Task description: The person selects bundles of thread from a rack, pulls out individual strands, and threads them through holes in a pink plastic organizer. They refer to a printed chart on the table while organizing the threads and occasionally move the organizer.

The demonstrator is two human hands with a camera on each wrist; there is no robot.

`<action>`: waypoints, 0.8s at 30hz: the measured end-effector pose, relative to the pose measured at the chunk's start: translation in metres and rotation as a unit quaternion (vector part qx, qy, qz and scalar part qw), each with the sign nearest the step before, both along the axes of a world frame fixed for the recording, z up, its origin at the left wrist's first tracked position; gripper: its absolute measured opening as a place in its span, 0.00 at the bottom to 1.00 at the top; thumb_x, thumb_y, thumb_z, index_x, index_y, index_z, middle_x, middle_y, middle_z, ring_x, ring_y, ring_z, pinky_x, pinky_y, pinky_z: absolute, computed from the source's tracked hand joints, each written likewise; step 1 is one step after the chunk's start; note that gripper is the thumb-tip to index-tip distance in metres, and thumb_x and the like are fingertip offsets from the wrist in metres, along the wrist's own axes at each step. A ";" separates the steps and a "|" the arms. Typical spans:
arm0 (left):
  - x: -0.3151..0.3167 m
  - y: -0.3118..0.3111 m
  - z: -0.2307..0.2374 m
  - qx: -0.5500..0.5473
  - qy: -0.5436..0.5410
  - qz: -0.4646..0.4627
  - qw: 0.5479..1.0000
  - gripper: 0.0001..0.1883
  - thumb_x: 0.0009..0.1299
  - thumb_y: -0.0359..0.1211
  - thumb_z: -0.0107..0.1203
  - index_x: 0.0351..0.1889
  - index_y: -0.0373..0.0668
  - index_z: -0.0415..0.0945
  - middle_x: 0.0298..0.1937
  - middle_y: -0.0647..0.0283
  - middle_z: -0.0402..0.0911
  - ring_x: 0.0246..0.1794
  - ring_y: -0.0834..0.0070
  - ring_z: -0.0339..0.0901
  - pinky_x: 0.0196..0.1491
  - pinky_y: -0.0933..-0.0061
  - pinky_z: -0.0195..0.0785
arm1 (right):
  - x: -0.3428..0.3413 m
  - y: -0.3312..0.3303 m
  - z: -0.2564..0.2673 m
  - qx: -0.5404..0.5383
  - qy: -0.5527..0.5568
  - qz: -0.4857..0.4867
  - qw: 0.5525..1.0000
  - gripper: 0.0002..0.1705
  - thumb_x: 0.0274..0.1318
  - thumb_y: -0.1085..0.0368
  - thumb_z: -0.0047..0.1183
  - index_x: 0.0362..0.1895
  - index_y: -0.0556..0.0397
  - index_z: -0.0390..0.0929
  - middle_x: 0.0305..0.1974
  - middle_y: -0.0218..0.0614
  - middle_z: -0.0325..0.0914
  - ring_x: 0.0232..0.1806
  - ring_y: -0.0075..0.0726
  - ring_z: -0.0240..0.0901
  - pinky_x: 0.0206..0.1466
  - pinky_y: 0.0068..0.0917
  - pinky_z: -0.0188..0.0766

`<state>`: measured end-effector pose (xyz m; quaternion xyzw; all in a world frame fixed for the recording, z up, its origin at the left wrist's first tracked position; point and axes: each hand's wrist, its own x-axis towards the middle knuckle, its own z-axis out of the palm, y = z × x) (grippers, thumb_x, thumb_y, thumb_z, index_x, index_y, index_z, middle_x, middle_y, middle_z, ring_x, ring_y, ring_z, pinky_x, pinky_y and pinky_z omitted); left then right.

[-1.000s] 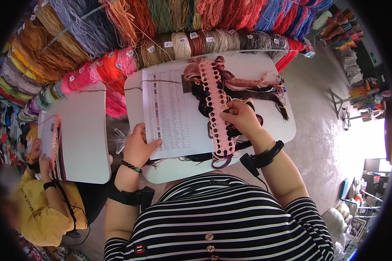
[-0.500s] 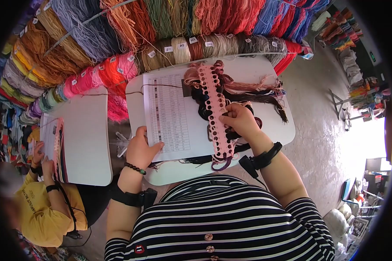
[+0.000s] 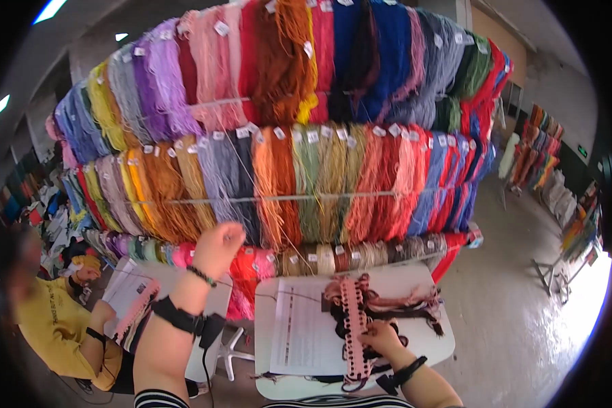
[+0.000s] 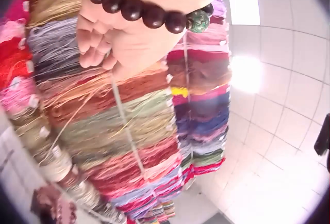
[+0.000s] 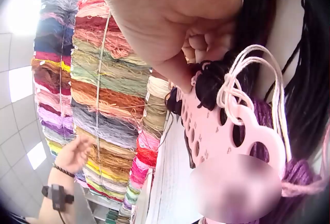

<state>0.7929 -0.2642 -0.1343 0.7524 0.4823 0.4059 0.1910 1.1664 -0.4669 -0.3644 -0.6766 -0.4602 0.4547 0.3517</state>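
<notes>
My left hand (image 3: 217, 250) is raised in front of the hanging thread skeins (image 3: 279, 183), its fingers loosely curled with nothing visible in them. In the left wrist view, the fingertips (image 4: 93, 53) overlap grey-blue and orange skeins. With thumb and fingers my right hand (image 3: 384, 338) pinches the edge of a pink perforated thread card (image 3: 353, 313) on the table. Dark, pink and purple threads are looped through the card's holes; in the right wrist view a pale pink loop (image 5: 276, 90) is knotted there. Some right fingers are hidden behind dark thread.
A printed chart (image 3: 299, 333) lies left of the card on the white table (image 3: 428, 350). Labelled spools (image 3: 326, 260) line the rack's foot. At left another person (image 3: 61, 326) sits at a second table. A white stool base (image 3: 231, 353) stands between the tables.
My left hand has left the chart's lower left edge and risen to the skeins. The head view has tilted up toward the rack. My right hand stays on the thread card.
</notes>
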 end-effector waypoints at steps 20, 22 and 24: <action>0.039 0.160 0.194 0.315 -0.168 0.161 0.920 0.10 0.66 0.36 0.59 0.39 0.39 0.82 0.27 0.65 0.82 0.23 0.80 0.75 0.30 0.76 0.67 | -0.002 0.000 -0.004 -0.035 0.045 -0.032 0.998 0.18 0.47 0.67 0.67 0.40 0.62 0.76 0.24 0.28 0.78 0.22 0.18 0.73 0.24 0.16 0.67; 0.039 0.166 0.198 0.299 -0.184 0.152 0.924 0.11 0.66 0.36 0.59 0.39 0.38 0.82 0.27 0.64 0.82 0.25 0.79 0.76 0.31 0.75 0.68 | -0.005 -0.001 0.002 -0.034 0.066 -0.046 0.996 0.18 0.47 0.67 0.67 0.40 0.62 0.76 0.23 0.28 0.78 0.21 0.18 0.72 0.24 0.16 0.67; 0.037 0.171 0.205 0.317 -0.170 0.171 0.917 0.11 0.66 0.37 0.59 0.39 0.38 0.82 0.28 0.64 0.82 0.26 0.79 0.77 0.31 0.75 0.68 | -0.006 -0.001 0.004 -0.043 0.074 -0.050 0.995 0.17 0.47 0.67 0.68 0.39 0.62 0.76 0.23 0.27 0.78 0.21 0.17 0.72 0.24 0.16 0.67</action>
